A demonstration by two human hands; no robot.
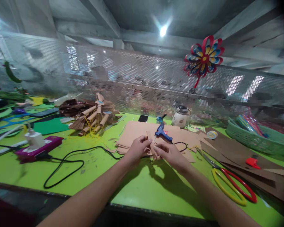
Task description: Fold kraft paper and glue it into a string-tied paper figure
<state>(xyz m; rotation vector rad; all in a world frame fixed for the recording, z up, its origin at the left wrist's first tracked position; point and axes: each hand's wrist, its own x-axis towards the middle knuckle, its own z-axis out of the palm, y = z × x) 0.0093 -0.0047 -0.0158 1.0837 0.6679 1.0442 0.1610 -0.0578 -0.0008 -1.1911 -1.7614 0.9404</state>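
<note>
My left hand pinches a small folded piece of brown paper between thumb and fingers. From the other side, my right hand closes its fingertips on the same piece near its lower end. Just beyond the hands, a blue glue gun lies on a stack of light brown paper sheets. Yellow and red handled scissors rest to the right of my right forearm. The fingers hide part of the held paper.
Bundled brown paper rolls with yellow strings lie left. A black cord runs from a magenta power strip. A white jar stands behind; a green basket and dark brown sheets are at right. A perforated screen borders the table.
</note>
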